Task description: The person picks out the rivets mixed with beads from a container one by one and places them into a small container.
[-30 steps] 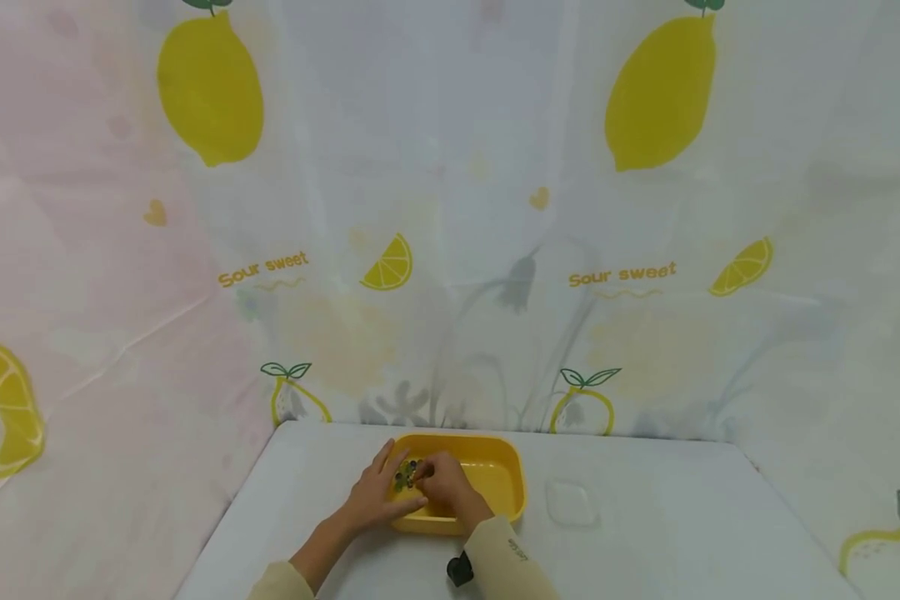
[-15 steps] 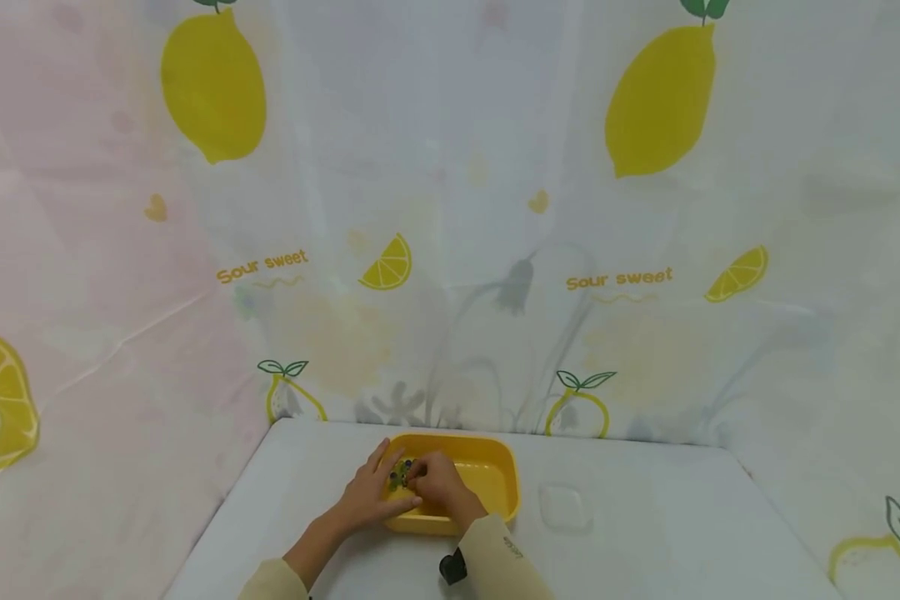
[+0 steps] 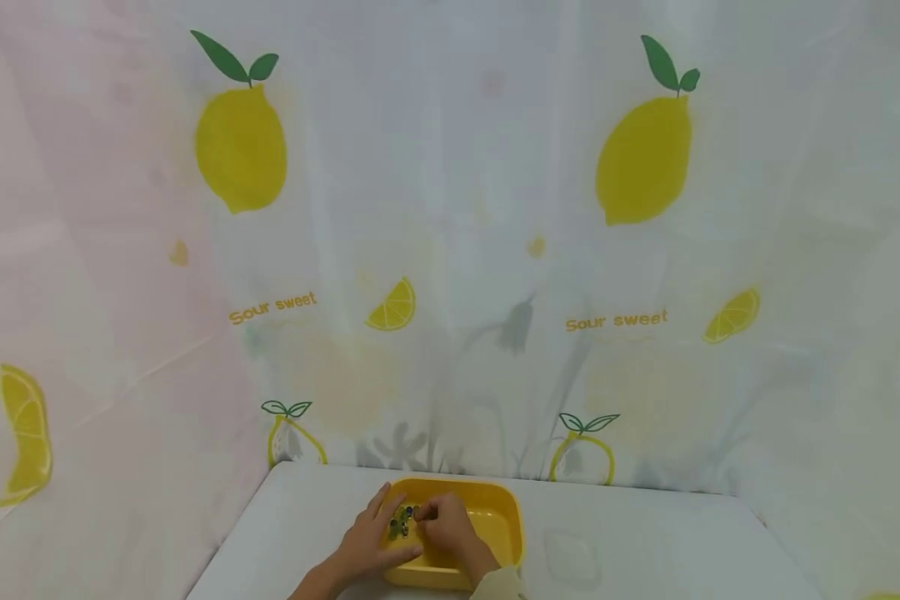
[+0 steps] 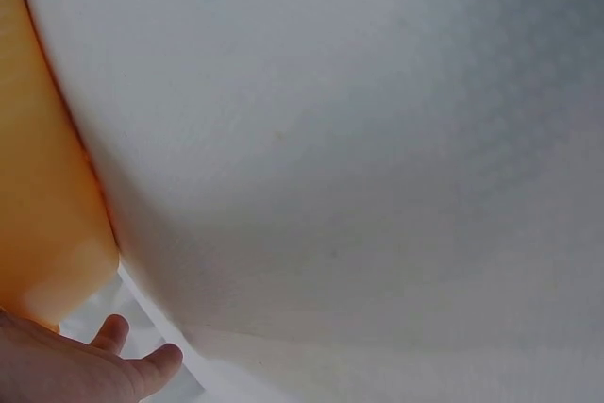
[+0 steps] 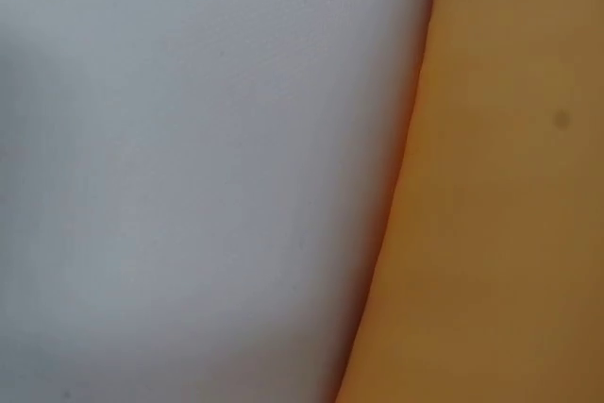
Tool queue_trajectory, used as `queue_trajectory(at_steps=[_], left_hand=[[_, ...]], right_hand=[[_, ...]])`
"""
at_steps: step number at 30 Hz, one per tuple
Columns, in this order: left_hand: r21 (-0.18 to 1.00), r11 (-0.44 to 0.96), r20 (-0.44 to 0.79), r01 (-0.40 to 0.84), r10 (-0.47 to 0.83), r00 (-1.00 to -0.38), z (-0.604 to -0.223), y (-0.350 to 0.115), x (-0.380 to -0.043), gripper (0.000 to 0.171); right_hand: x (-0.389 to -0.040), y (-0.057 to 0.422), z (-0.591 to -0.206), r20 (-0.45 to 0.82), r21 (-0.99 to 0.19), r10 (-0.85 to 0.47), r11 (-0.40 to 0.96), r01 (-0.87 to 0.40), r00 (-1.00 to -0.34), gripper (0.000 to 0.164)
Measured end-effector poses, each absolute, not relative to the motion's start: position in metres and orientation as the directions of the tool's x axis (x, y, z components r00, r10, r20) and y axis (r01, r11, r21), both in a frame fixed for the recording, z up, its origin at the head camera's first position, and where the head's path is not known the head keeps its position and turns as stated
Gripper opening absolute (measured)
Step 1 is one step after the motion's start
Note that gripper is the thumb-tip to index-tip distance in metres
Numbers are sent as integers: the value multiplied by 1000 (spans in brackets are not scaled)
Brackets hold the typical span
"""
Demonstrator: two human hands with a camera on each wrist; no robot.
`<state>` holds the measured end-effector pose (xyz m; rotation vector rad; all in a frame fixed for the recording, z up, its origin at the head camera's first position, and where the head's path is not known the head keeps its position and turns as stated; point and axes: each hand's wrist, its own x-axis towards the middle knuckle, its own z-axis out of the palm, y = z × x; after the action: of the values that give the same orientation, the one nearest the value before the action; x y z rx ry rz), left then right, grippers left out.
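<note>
A yellow rectangular tray [image 3: 495,575] stands on the white table; its orange-yellow side also fills the left of the left wrist view and the right of the right wrist view. Several small glossy green and dark marbles [image 3: 395,527] lie together at its left end. My left hand [image 3: 366,537] rests over the tray's left edge, fingers spread and thumb stretched across the near side, around the marbles. My right hand [image 3: 450,527] reaches inside, thumb and fingertips pinched at the right of the marbles, apparently on one small marble; the fingers partly hide it.
A clear, flat square container or lid [image 3: 572,558] lies on the table [image 3: 667,542] to the right of the tray. Behind the table hangs a pale curtain [image 3: 465,250] printed with lemons.
The head view has tilted up, so tray and hands sit lower in it. Both hands keep nearly the same places; the right fingertips shift slightly beside the marbles.
</note>
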<state>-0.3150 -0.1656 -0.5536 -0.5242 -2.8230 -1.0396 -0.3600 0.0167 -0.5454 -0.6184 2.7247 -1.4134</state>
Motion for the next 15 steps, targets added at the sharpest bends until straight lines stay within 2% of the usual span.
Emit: queue_trajectory(at_steps=[15], left_hand=[[611, 724, 177, 321, 270, -946, -555, -165, -303, 85]], right_hand=[[-341, 16, -540, 169, -795, -344, 507, -334, -924, 5]])
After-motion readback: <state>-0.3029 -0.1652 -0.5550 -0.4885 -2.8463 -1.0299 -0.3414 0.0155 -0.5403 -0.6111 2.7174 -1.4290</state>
